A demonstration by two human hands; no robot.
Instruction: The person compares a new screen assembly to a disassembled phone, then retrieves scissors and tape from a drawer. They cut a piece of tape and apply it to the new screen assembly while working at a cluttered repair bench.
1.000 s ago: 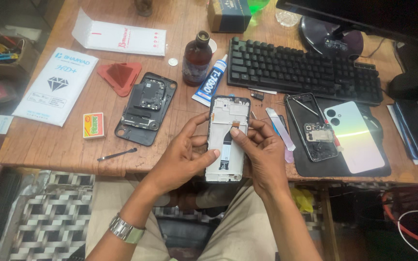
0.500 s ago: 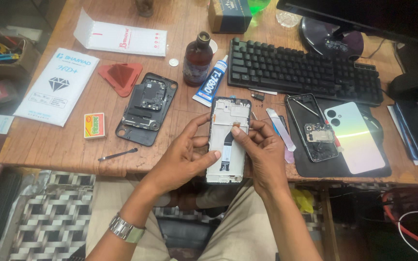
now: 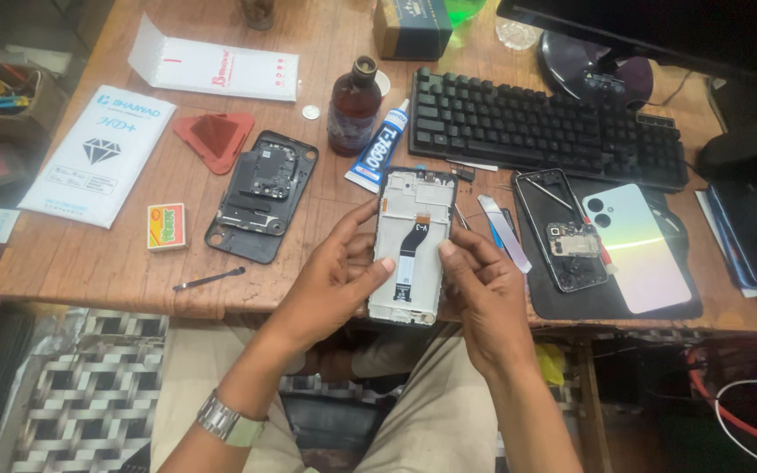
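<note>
Wooden desk (image 3: 89,263) carries a black keyboard (image 3: 536,127), a brown glass bottle (image 3: 352,109) beside a glue tube (image 3: 378,158), a dark opened phone body (image 3: 260,197), a red triangular pick (image 3: 214,138) and a black mat (image 3: 624,302) bearing another stripped phone (image 3: 562,232) and a pale back cover (image 3: 637,245). Above the desk's near edge, the left hand (image 3: 330,280) and right hand (image 3: 484,298) clasp a white phone frame (image 3: 409,250) from either side, thumbs pressed on its inner face.

Bare forearms, silver metal wristwatch (image 3: 231,423) on left wrist, beige trousers (image 3: 435,412)
</note>
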